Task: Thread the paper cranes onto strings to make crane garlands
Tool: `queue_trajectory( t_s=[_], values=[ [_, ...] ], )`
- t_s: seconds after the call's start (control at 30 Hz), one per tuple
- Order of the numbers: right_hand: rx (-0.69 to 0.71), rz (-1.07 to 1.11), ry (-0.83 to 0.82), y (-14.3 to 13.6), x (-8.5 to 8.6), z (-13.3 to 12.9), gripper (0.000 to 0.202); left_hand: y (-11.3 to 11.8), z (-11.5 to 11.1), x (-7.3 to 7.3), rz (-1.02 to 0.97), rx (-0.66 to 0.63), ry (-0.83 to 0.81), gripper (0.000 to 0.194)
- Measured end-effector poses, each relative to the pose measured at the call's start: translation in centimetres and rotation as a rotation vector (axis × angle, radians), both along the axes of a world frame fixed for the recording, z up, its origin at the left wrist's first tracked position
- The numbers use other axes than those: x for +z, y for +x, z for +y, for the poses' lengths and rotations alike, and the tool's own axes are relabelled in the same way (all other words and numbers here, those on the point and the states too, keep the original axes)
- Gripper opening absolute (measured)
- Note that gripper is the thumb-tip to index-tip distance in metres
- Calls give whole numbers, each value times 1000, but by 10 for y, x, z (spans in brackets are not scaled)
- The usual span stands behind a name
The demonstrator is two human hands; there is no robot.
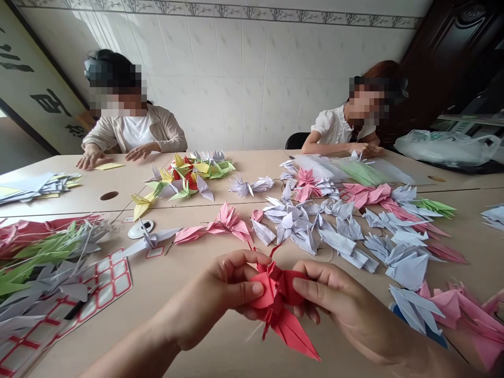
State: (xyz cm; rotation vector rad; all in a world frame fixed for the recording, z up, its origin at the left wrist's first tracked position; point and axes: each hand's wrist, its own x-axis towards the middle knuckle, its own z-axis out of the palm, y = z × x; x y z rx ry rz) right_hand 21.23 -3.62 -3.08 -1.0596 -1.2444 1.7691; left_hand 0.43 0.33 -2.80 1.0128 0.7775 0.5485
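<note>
- The left hand (224, 291) pinches one side of a red origami bundle (277, 291) between thumb and fingers.
- The right hand (334, 294) grips the bundle's other side, thumb on top and fingers curled beneath.
- The red bundle is held between both hands above the near part of the counter (169, 281), with one long folded point slanting down to the right.
- Just beyond the hands lie pink paper cranes (228, 226), with a single pale crane (149, 241) to their left.
- A broad spread of pale blue paper cranes (297, 226) covers the counter toward the right, mixed with pink ones.
- Farther off sits a multicoloured crane pile (191, 176) in yellow, red, green and pale lilac.
- At left, a red-gridded sheet (116, 273) lies partly under more folded pieces.
- Across the counter, a person at left (134, 128) has a hand by a yellow paper (109, 166); another person at right (346, 126) sits with both hands close together.
</note>
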Motion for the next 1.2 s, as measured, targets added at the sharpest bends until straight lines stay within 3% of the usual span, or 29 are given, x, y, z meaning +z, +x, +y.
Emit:
queue_trajectory(
  t_s=[0.17, 0.27, 0.4, 0.6, 0.83, 1.07, 1.2],
  values=[
    [4, -186, 88, 3, 3, 1, 30, -3, -2, 1, 412, 46, 520, 22],
    [-8, -251, 132, 3, 4, 2, 31, -2, -6, 4, 541, 24, 637, 26],
    [-19, -234, 103, 2, 1, 3, 30, 2, -8, 8, 398, 7, 472, 25],
    [-122, 1, -37, 3, -2, 5, 27, 4, -8, 7, 37, -38, 197, 19],
    [-149, 78, -94, -1, -1, 2, 29, 6, -9, 0, 114, -53, 144, 51],
    [-186, 158, -101, -5, -5, 0, 23, 7, -7, 1, 130, -88, 161, 36],
    [-120, 204, -129, -7, -4, -1, 24, 9, -9, -1, 72, -54, 112, 36]
  ],
)
